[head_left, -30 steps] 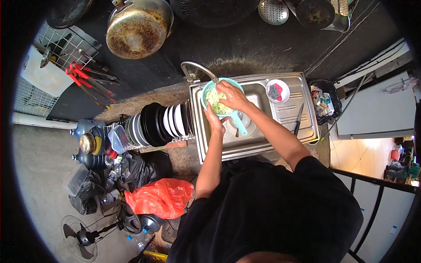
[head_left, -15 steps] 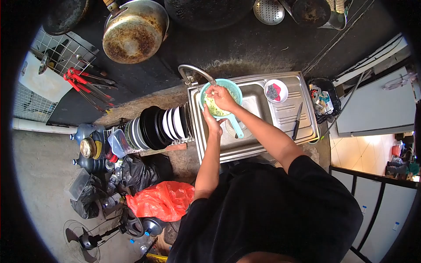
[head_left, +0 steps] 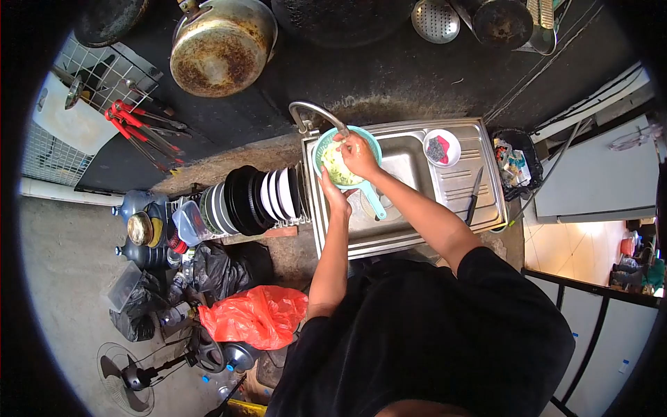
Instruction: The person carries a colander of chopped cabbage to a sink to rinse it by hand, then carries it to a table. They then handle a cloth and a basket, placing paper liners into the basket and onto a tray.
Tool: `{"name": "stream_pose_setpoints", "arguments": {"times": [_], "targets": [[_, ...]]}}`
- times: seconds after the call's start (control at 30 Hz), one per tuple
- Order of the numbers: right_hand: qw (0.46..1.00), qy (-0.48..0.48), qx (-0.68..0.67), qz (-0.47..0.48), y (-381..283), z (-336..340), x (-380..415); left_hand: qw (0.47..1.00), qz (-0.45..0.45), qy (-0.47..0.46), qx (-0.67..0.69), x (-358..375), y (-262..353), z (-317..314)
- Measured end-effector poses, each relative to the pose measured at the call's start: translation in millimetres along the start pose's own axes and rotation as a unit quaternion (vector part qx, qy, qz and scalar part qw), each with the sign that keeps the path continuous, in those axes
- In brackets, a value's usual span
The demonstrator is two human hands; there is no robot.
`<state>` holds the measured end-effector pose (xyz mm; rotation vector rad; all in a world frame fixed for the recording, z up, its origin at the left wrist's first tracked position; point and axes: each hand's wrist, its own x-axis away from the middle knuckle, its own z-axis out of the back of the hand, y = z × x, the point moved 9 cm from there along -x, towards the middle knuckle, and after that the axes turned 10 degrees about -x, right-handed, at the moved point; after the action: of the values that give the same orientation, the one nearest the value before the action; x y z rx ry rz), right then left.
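Observation:
A light-blue plastic colander (head_left: 376, 144) with a handle is held over the left part of the sink, under the curved tap (head_left: 321, 111). Pale green and yellowish chopped vegetables (head_left: 337, 169) lie inside it. My left hand (head_left: 338, 196) supports the colander from the near left side, thumb up along its wall and fingers underneath. Over the vegetables, my right hand (head_left: 359, 158) has its fingers curled inward at the colander's middle, with some pale pieces at the fingertips.
On the sink's (head_left: 410, 233) right drainboard stand a white bowl (head_left: 452, 157) with a pink and grey scrubber and a black-handled knife (head_left: 474, 198). Plates fill a dish rack (head_left: 278, 198) at left. Pots (head_left: 222, 55) hang above; a waste bin (head_left: 517, 167) is at right.
My right hand shifts slightly within the colander, its fingers more curled. The left hand keeps its hold. The whole view has moved a little.

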<state>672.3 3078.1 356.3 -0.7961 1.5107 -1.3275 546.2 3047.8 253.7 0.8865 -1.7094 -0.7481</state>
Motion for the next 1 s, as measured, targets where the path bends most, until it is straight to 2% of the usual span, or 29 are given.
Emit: {"name": "stream_pose_setpoints", "arguments": {"times": [0.07,0.1,0.17,0.2,0.27,0.33,0.47,0.57,0.63,0.67,0.73,0.8,0.87,0.9,0.97,1.0], "targets": [[0.994,0.019,0.101,0.024,2,10,-2,1.000,0.004,-0.006,-0.001,-3,-2,-2],[0.994,0.018,0.102,0.024,2,14,-2,1.000,-0.002,-0.002,-0.002,-1,1,-3],[0.998,-0.004,-0.036,-0.048,14,18,-5,1.000,-0.006,0.001,-0.004,1,6,-7],[0.998,-0.003,-0.036,-0.049,18,19,-6,1.000,-0.006,0.008,-0.005,1,6,-8],[0.968,0.013,-0.245,-0.050,26,23,-8,1.000,-0.005,0.014,-0.006,1,5,-10],[0.968,0.015,-0.250,-0.032,19,31,-9,1.000,-0.004,-0.020,0.007,-2,3,-17],[0.939,0.025,-0.327,-0.099,17,44,-4,0.999,0.001,-0.042,0.013,-7,0,-27],[0.958,0.057,-0.268,-0.088,19,56,-6,0.998,-0.005,-0.057,0.014,-12,0,-37],[0.975,0.046,-0.175,-0.131,18,57,-2,0.996,-0.008,-0.081,0.032,-17,-4,-44],[0.975,0.045,-0.173,-0.129,17,58,-4,0.993,-0.014,-0.104,0.048,-20,-5,-50],[0.985,0.055,-0.146,-0.067,1,60,-6,0.993,-0.007,-0.105,0.049,-17,-2,-58],[0.986,0.088,-0.124,-0.071,-2,74,2,0.994,-0.008,-0.100,0.042,-16,-1,-60],[0.967,0.252,-0.042,0.009,-19,115,20,0.997,-0.012,-0.075,0.031,-18,-1,-56],[0.967,0.252,-0.042,0.007,-11,123,32,0.998,-0.017,-0.050,0.020,-19,-1,-51],[0.952,0.248,0.163,-0.079,20,138,60,0.999,-0.017,-0.027,0.013,-23,-3,-44],[0.951,0.248,0.164,-0.080,16,135,67,1.000,-0.018,-0.006,0.005,-25,-3,-41]]}}
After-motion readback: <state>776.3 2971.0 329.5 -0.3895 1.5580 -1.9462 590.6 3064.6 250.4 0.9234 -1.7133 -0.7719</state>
